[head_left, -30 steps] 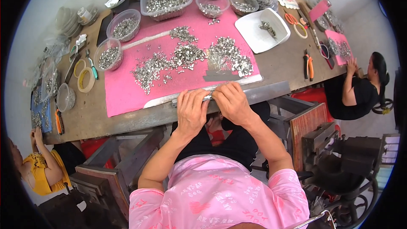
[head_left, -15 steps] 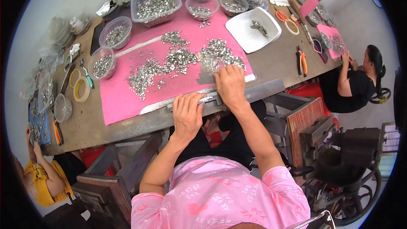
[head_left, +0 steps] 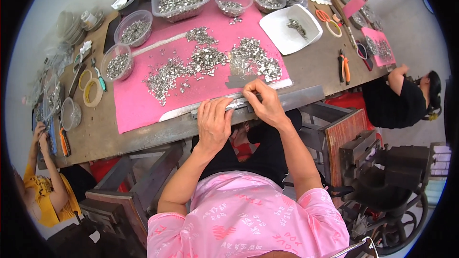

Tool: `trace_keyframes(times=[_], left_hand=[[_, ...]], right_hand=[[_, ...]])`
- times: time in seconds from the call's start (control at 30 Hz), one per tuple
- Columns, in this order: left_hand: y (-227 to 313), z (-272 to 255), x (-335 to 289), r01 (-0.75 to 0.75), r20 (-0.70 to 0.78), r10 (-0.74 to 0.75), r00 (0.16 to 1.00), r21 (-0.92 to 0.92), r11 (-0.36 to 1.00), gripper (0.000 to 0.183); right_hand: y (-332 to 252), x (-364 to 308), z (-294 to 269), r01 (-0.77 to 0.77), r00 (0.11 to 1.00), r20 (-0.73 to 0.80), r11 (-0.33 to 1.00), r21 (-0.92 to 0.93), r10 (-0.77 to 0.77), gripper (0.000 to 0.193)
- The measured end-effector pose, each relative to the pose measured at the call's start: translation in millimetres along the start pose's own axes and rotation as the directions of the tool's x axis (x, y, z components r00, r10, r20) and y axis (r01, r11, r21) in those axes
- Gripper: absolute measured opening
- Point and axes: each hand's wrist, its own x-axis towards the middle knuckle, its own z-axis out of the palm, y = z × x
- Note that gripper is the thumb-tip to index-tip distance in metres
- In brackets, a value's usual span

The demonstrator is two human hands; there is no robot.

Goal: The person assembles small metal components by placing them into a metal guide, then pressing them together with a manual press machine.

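At the table's front edge lies a narrow grey metal bar (head_left: 237, 103) with small shiny pieces along it. My left hand (head_left: 213, 123) is curled over the bar's left part, fingers bent and pressed down on it. My right hand (head_left: 266, 104) is at the bar's right end, thumb and fingers drawn together; whatever is between the fingertips is too small to tell. Just beyond the hands, flat grey strips (head_left: 235, 84) lie beside a pile of small silver metal pieces (head_left: 256, 59). More such pieces (head_left: 205, 59) are heaped on the pink mat (head_left: 133, 110).
Clear tubs of metal pieces (head_left: 158, 7) line the back and left. A white tray (head_left: 272, 26) stands at the back right, with orange-handled pliers (head_left: 344, 67) nearer. Tape rolls (head_left: 99, 94) lie left. Other people sit at the left (head_left: 52, 191) and right (head_left: 394, 100).
My right hand has drawn back from the grey strips and pile to the bar, its fingers now pinched. My left hand stays on the bar. The person at the right has raised an arm.
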Motion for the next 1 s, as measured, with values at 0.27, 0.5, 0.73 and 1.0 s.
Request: trace_keyframes(times=[0.27,0.5,0.73,1.0], left_hand=[[1,-2,0,0.013,0.005,-0.013,1.0,-0.052,0.999,0.038],[-2,0,-4,0.024,0.004,-0.024,1.0,-0.057,0.998,0.04],[-1,0,0,0.017,-0.002,-0.018,1.0,-0.071,0.997,0.042],[-3,3,1,-0.004,-0.034,0.002,0.999,-0.08,0.997,0.045]], right_hand=[[1,-12,11,0.172,0.985,0.03,0.985,-0.012,-0.172,0.006],[1,-13,17,0.22,0.975,0.035,0.973,-0.072,-0.218,0.008],[-3,-8,16,0.309,0.951,0.037,0.935,-0.174,-0.307,0.011],[-14,-8,13,0.526,0.837,0.129,0.715,-0.461,-0.532,0.013]])
